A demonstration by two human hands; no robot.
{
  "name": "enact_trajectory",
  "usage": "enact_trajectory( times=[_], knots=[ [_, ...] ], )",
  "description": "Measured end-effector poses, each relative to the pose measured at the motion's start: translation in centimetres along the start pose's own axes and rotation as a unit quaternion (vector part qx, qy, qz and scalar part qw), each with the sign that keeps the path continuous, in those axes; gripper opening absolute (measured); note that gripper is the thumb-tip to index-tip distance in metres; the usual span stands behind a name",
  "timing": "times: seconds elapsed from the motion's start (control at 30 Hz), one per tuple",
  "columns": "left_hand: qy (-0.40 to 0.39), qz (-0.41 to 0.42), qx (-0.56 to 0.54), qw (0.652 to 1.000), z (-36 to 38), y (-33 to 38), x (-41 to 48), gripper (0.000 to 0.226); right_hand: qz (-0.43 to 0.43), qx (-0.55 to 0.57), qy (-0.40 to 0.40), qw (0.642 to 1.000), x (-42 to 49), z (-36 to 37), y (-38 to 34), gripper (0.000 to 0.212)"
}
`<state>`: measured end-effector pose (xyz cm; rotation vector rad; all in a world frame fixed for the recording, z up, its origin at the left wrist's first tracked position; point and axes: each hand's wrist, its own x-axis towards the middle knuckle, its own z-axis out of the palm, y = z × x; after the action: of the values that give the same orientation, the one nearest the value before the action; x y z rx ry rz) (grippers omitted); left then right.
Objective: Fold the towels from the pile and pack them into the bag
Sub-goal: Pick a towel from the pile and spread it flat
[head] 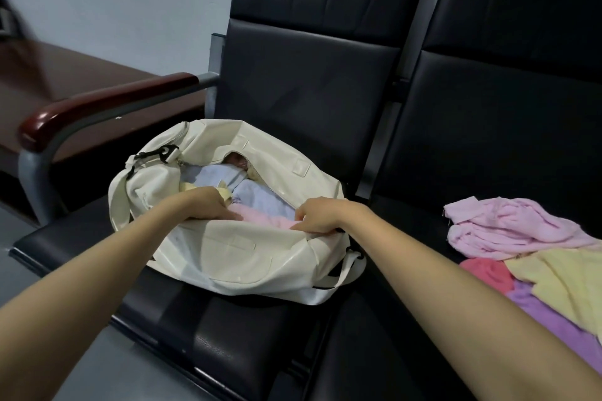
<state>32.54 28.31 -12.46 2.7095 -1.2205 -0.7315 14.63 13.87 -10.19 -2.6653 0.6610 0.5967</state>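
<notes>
Much of what is packed is hidden: the cream bag (247,257) gapes only along its zip, and its near flap covers the lower half of the pink towel (264,216) lying at the 6 o'clock edge of the opening. Behind it, toward 12 o'clock, pale blue towels (260,195) show in part, and a yellow towel (189,187) peeks out at 9 o'clock, half under a wrist. Something dark and reddish sits deep at the far end of the zip, too shadowed to name.

The left hand (208,203) has its fingers curled down over the pink towel's left end. The right hand (321,215) pinches the towel's right end with bent fingers, perhaps catching the bag's rim too; its fingertips are tucked out of sight.

The bag rests on a black padded seat (228,345), its strap (345,273) trailing at 4 o'clock. At 3 o'clock from the bag, on the next seat, lies the loose pile (521,231) of pink, yellow, red and purple towels, cut off by the picture's edge. A dark red armrest (107,104) curves at 10 o'clock.
</notes>
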Motion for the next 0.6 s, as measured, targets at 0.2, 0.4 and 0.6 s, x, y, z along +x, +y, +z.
enact_trajectory(
  times=[0.2,0.4,0.6],
  knots=[
    [0.152,0.001,0.052,0.987,1.0,0.1,1.8,0.034,0.065,-0.005,0.015,0.998,1.4,0.4,0.2,0.028],
    [0.227,0.048,0.048,0.972,0.1,2.9,0.1,0.021,0.001,0.188,0.177,0.966,-0.8,0.4,2.4,0.014],
    [0.185,0.189,-0.062,0.962,1.2,13.7,-3.4,0.013,0.04,0.212,0.281,0.935,-10.6,0.7,9.7,0.008]
  ],
)
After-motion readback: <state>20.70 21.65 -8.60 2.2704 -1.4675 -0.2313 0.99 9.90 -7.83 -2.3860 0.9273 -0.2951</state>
